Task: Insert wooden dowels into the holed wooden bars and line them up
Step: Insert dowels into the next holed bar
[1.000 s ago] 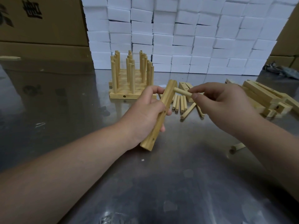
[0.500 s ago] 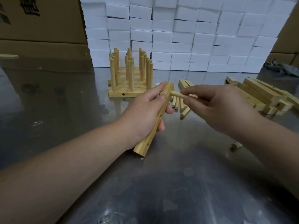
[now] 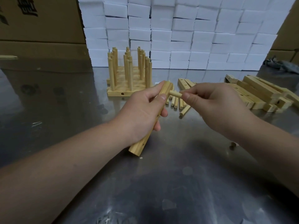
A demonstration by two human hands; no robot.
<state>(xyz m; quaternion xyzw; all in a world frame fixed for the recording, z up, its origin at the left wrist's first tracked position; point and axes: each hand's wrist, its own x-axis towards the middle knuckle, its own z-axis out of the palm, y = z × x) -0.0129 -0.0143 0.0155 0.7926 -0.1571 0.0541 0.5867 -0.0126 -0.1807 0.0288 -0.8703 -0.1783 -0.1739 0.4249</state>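
Just left of the frame's centre, the left hand [image 3: 142, 109] is gripping a holed wooden bar [image 3: 138, 147], fingers curled round its middle, with the bar slanting from lower left to upper right above the counter [image 3: 161, 183]. Two small holes are showing on its lower stretch. The right hand [image 3: 215, 107], right of centre, is pinching a short dowel [image 3: 175, 94] between thumb and fingertips and holding it level, its left end meeting the side of the bar near the bar's upper end; whether it is sitting in a hole cannot be told. Just behind the hands, loose dowels [image 3: 176, 103] are lying together on the counter. Above and left of centre, finished bars with upright dowels [image 3: 127, 73] are standing side by side. A pile of bare bars [image 3: 258, 92] is lying at the right edge. White blocks [image 3: 178, 38] are stacked along the top of the frame, and cardboard boxes [image 3: 40, 21] are filling the upper left.
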